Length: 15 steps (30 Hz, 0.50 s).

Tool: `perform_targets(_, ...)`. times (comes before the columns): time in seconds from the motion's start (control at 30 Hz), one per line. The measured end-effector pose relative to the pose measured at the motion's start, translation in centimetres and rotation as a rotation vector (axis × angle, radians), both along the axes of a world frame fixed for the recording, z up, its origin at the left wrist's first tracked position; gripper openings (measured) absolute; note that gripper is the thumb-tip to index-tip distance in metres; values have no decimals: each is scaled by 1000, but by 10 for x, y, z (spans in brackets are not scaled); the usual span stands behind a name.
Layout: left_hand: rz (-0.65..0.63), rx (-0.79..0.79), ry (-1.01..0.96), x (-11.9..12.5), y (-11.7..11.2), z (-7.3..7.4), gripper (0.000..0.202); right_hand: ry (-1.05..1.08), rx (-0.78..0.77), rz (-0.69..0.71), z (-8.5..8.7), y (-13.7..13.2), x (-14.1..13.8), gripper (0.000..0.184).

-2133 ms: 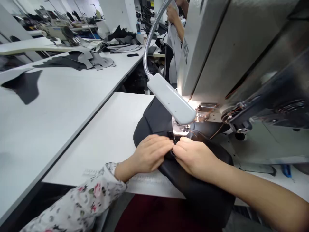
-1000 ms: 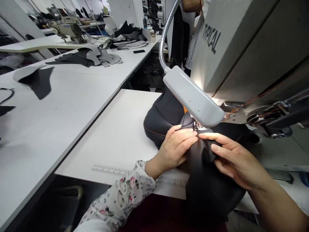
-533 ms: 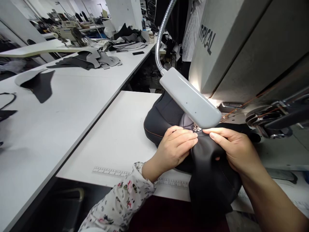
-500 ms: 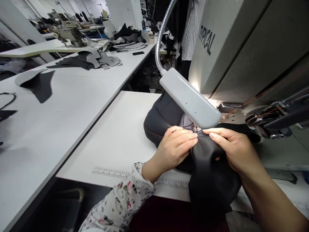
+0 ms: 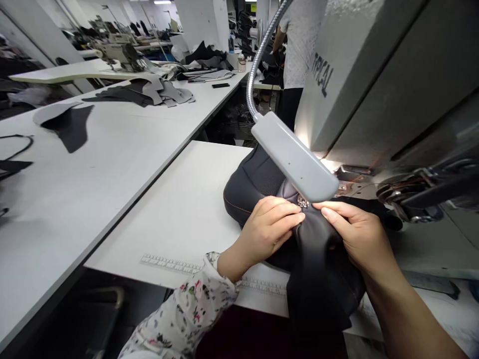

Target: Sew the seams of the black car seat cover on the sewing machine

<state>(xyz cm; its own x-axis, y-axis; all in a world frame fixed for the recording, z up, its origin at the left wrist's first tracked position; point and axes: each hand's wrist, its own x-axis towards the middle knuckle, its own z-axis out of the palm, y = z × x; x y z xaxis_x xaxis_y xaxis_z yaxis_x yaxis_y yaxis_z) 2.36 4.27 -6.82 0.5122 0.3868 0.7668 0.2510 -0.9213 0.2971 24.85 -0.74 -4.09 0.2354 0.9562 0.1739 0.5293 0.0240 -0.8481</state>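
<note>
A black leather cover [image 5: 318, 269] with orange stitching lies under the sewing machine [image 5: 377, 80] and hangs over the table's front edge. My left hand [image 5: 267, 229] presses curled fingers on a fold of the cover just left of the presser foot [image 5: 302, 201]. My right hand [image 5: 354, 234] pinches the same fold from the right, thumb and forefinger close to the needle area. A grey gooseneck lamp [image 5: 294, 157] hangs right above both hands and hides the needle.
The white machine table [image 5: 175, 209] has a ruler strip [image 5: 168, 262] along its front edge. A long white bench [image 5: 93, 144] to the left carries black and grey cut pieces [image 5: 145, 92]. A person [image 5: 295, 45] stands behind the machine.
My hands have stayed at the presser foot with small grip changes; the right hand's fingers closed onto the fold. The view shifted slightly and a person now shows behind the machine.
</note>
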Motion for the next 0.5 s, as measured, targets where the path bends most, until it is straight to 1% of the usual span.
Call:
perform_targets(0.1, -4, -15, -3, 0, 0, 2, 24, -27, 38, 18, 0, 3, 1, 24)
perform_targets(0.23, 9, -61, 16, -1, 0, 3, 28, -47, 36, 27, 0, 5, 2, 24)
perform_targets(0.4, -61, -137, 10, -3, 9, 3, 29, -47, 84, 21, -3, 8, 3, 23)
perform_targets(0.5, -86, -207, 21, -2, 15, 6, 30, -47, 140, 7, -4, 10, 2, 23)
